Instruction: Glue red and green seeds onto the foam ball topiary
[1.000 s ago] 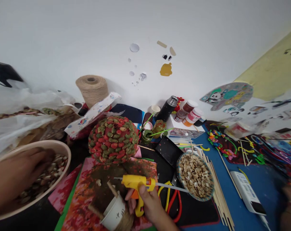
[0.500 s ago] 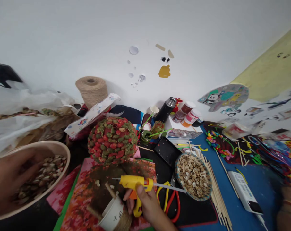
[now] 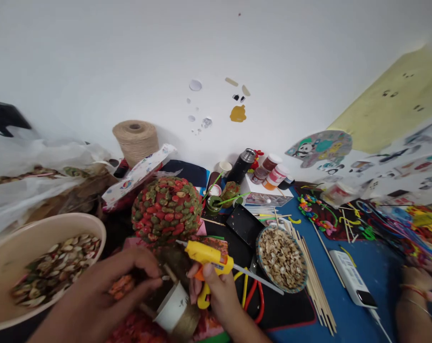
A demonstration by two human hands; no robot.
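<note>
A yellow hot glue gun (image 3: 209, 255) is gripped in my right hand (image 3: 221, 293), its nozzle pointing left and a clear glue stick out of its back. Beside those fingers, a tilted white paper cup (image 3: 173, 305) wrapped in twine touches or lies against my right hand. My left hand (image 3: 119, 286) hovers left of the cup, thumb and forefinger pinched on a small pale shell (image 3: 165, 277). Behind my left hand stands a beige basin (image 3: 94, 224) with shell pieces in it. A round ball covered in red and green shells (image 3: 167, 209) sits behind both hands.
A blue-rimmed bowl of shells (image 3: 282, 257), wooden sticks (image 3: 316, 281), scissors (image 3: 255, 300) and a white power strip (image 3: 353, 278) lie to the right. A twine spool (image 3: 136, 143), thermos (image 3: 240, 166) and paint jars (image 3: 275, 176) line the wall. Another person's hand (image 3: 417, 286) is at far right.
My left hand has come out of the basin and moved right to the cup, a small shell between its fingertips. The glue gun stays in my right hand, its nozzle tipped slightly upward.
</note>
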